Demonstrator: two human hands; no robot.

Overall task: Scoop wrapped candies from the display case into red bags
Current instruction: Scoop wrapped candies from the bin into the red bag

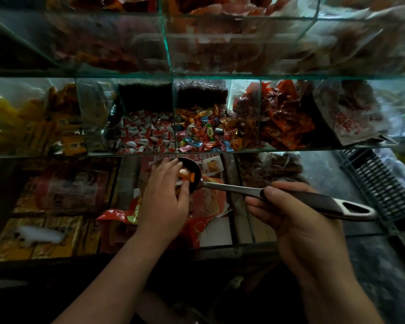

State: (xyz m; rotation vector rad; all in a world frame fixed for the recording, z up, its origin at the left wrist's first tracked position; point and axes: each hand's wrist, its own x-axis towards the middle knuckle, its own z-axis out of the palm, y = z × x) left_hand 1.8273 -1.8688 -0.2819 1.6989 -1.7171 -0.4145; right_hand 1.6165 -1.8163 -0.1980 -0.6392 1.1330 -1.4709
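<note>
My right hand (290, 218) grips the dark handle of a metal ladle (313, 202). Its black bowl holds a few orange and white wrapped candies (187, 176) and hovers in front of the glass display case (278, 150). My left hand (161, 199) lies over the bowl's near rim, fingers and thumb touching the candies. A crumpled red bag (117, 218) sits under that hand, its mouth hidden by the palm. Behind, one compartment holds red and white candies (145, 134), and the one to its right holds mixed coloured candies (204, 134).
Yellow packets (63, 136) fill the compartment at the left and red snack packs (285, 120) the one at the right. Glass shelves of more goods rise above. A black plastic crate (379, 183) stands at the right. Boxed goods (45, 239) lie under the glass at the lower left.
</note>
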